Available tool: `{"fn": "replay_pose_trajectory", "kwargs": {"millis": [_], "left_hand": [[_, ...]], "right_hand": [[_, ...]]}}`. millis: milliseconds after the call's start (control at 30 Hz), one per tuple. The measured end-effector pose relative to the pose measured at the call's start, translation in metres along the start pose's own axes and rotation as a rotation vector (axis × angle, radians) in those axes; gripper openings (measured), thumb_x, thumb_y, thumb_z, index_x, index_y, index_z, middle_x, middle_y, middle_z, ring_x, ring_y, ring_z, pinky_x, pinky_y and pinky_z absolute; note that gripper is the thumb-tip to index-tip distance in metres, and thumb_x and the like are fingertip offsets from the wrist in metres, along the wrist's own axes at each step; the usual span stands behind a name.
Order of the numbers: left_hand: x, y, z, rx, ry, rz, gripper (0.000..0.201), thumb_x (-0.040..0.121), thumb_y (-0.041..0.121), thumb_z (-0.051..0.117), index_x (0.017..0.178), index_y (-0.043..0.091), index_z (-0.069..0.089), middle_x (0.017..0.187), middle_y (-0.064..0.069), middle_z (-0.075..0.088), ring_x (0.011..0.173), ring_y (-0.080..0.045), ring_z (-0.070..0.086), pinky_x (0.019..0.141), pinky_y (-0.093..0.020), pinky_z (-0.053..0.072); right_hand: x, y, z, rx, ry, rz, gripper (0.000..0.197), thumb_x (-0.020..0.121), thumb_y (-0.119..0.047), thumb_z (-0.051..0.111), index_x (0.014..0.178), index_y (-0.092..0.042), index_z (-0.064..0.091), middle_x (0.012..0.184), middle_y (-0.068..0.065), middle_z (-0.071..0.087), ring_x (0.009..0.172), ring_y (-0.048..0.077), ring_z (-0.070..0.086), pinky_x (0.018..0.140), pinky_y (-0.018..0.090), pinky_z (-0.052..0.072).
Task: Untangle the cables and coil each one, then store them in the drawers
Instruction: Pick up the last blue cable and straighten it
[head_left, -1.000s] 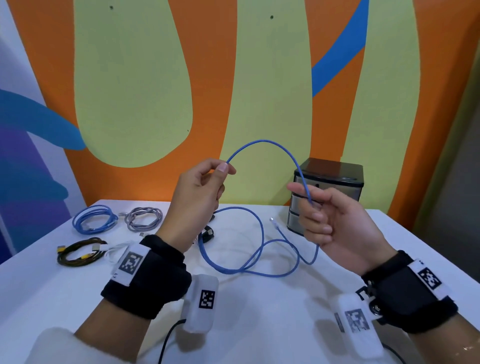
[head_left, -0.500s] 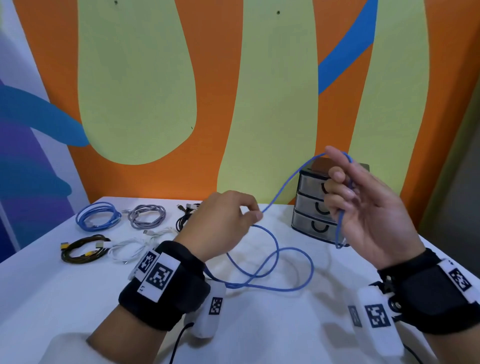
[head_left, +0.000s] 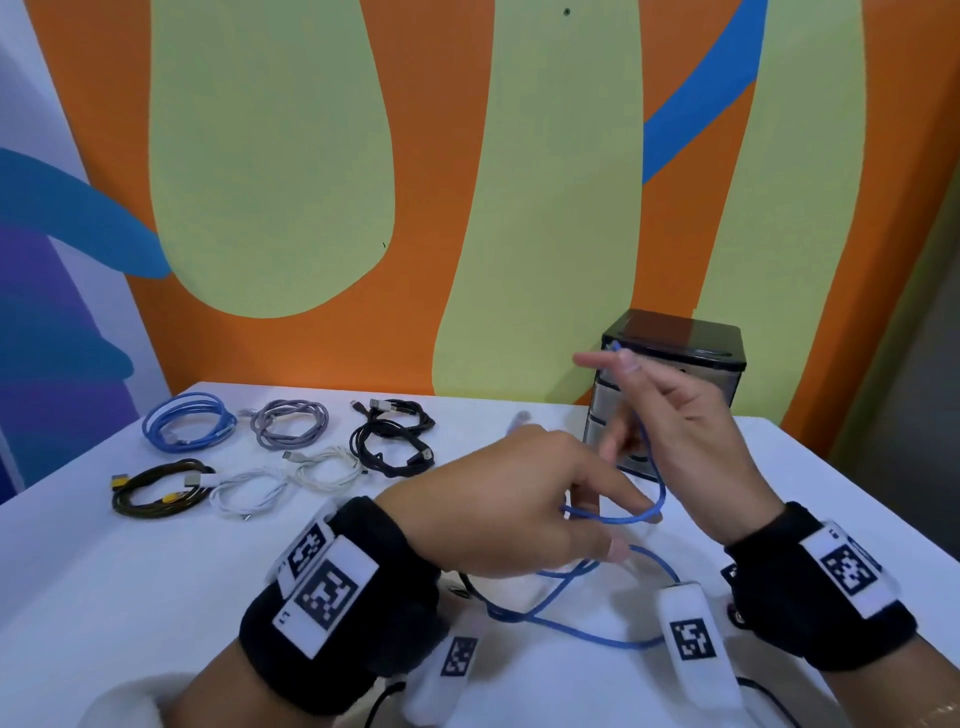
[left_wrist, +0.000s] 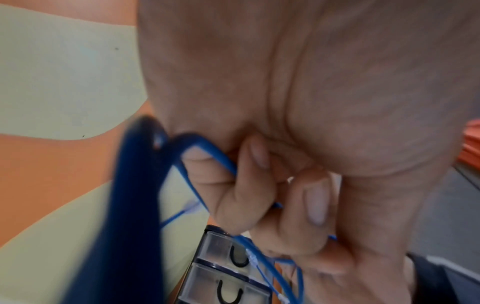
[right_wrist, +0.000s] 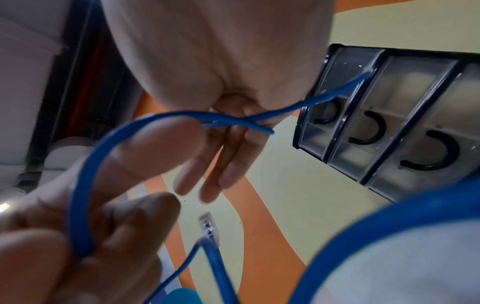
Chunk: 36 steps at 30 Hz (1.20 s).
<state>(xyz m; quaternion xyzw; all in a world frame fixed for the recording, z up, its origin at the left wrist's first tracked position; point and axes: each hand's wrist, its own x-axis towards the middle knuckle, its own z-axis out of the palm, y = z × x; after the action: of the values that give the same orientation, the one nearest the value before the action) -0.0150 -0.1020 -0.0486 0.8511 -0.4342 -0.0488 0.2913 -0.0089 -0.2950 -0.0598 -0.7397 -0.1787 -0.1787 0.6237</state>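
White table (head_left: 104, 597) in front of an orange, yellow-green and blue painted wall (head_left: 311, 156). Small drawer unit (head_left: 696, 364) w/ three clear drawers at back right, all closed. Both hands up above the table, working one blue cable (head_left: 655, 483). Left hand (head_left: 498, 504) has fingers curled round a loop of it; right hand (head_left: 691, 431) pinches the cable near its top betw. thumb and forefinger, other fingers loosely spread. Rest of the blue cable trails onto the table below the wrists. At back left lie six coiled cables: blue (head_left: 189, 427), grey (head_left: 291, 423), black (head_left: 389, 436), two white (head_left: 291, 475), dark w/ yellow ends (head_left: 156, 488).
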Motion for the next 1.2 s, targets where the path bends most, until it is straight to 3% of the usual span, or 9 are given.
{"fn": "replay_pose_trajectory", "kwargs": {"millis": [100, 233, 400, 667, 867, 967, 1033, 1133, 1200], "left_hand": [[-0.006, -0.005, -0.015, -0.158, 0.080, -0.007, 0.015, 0.097, 0.028, 0.079, 0.111, 0.027, 0.083, 0.074, 0.010, 0.062, 0.058, 0.000, 0.050, 0.062, -0.010, 0.036], [-0.016, -0.014, -0.035, -0.219, 0.206, -0.053, 0.008, 0.094, 0.021, 0.082, 0.102, 0.023, 0.084, 0.073, 0.008, 0.062, 0.056, 0.009, 0.055, 0.055, -0.007, 0.034], [-0.025, -0.033, -0.053, -0.331, 0.455, -0.133, 0.004, 0.089, 0.030, 0.086, 0.092, 0.028, 0.084, 0.072, 0.007, 0.062, 0.057, -0.020, 0.042, 0.053, -0.027, 0.031], [-0.017, -0.048, -0.048, -0.050, 0.707, -0.137, 0.053, 0.078, 0.071, 0.075, 0.066, 0.019, 0.072, 0.051, 0.007, 0.040, 0.051, -0.012, 0.033, 0.051, -0.029, 0.028], [-0.003, -0.045, -0.026, 0.073, 0.418, -0.255, 0.060, 0.101, 0.074, 0.045, 0.081, 0.026, 0.075, 0.056, -0.006, 0.060, 0.050, -0.016, 0.052, 0.059, -0.040, 0.047], [0.003, -0.039, -0.015, 0.088, 0.309, -0.212, 0.054, 0.109, 0.060, 0.045, 0.088, 0.016, 0.068, 0.073, -0.015, 0.067, 0.063, -0.025, 0.059, 0.069, -0.046, 0.053], [0.005, -0.034, -0.010, 0.010, 0.224, -0.180, 0.044, 0.110, 0.053, 0.049, 0.087, 0.019, 0.064, 0.070, -0.009, 0.066, 0.054, -0.012, 0.055, 0.060, -0.035, 0.046], [0.002, -0.026, -0.007, -0.148, 0.138, -0.148, 0.039, 0.110, 0.049, 0.053, 0.077, 0.028, 0.061, 0.064, 0.005, 0.059, 0.050, -0.003, 0.048, 0.055, -0.021, 0.036], [-0.001, -0.027, -0.009, -0.234, 0.117, -0.120, 0.049, 0.110, 0.049, 0.053, 0.076, 0.014, 0.059, 0.064, 0.002, 0.055, 0.056, -0.011, 0.045, 0.059, -0.024, 0.036]], "right_hand": [[-0.002, -0.001, -0.004, -0.136, -0.063, 0.036, 0.034, 0.105, -0.046, 0.050, 0.111, -0.032, 0.080, 0.046, 0.010, 0.045, 0.043, 0.021, 0.039, 0.048, 0.025, 0.038], [-0.003, -0.003, -0.006, -0.173, -0.134, 0.080, 0.033, 0.104, -0.044, 0.054, 0.103, -0.028, 0.084, 0.055, -0.001, 0.028, 0.052, 0.017, 0.027, 0.052, 0.024, 0.028], [-0.004, -0.006, -0.007, -0.166, -0.237, 0.142, 0.049, 0.103, -0.048, 0.057, 0.073, -0.011, 0.071, 0.063, 0.004, 0.023, 0.055, 0.018, 0.019, 0.051, 0.022, 0.020], [-0.004, -0.014, -0.016, 0.432, -0.347, 0.301, 0.042, 0.094, -0.049, 0.066, 0.068, -0.019, 0.050, 0.056, -0.011, 0.021, 0.048, 0.010, 0.011, 0.044, 0.023, 0.013], [-0.001, -0.028, -0.008, 0.740, -0.256, 0.262, 0.046, 0.105, -0.037, 0.040, 0.111, -0.011, 0.077, 0.054, -0.007, 0.019, 0.043, 0.010, 0.006, 0.041, 0.022, 0.016], [0.009, -0.030, -0.005, 0.843, -0.177, 0.172, 0.047, 0.109, -0.032, 0.038, 0.140, -0.005, 0.062, 0.060, -0.009, 0.040, 0.040, 0.011, 0.015, 0.039, 0.018, 0.025], [0.017, -0.028, -0.001, 0.879, -0.098, 0.133, 0.049, 0.111, -0.029, 0.037, 0.149, -0.003, 0.051, 0.076, -0.012, 0.061, 0.041, 0.006, 0.036, 0.046, 0.014, 0.038], [0.028, -0.022, 0.013, 0.863, -0.025, 0.045, 0.046, 0.112, -0.021, 0.037, 0.151, 0.005, 0.041, 0.119, 0.008, 0.077, 0.091, 0.011, 0.076, 0.076, 0.018, 0.058], [0.036, -0.012, 0.021, 0.696, 0.032, -0.023, 0.043, 0.115, -0.016, 0.034, 0.153, 0.004, 0.033, 0.122, 0.021, 0.075, 0.114, 0.027, 0.074, 0.090, 0.026, 0.058]]}}
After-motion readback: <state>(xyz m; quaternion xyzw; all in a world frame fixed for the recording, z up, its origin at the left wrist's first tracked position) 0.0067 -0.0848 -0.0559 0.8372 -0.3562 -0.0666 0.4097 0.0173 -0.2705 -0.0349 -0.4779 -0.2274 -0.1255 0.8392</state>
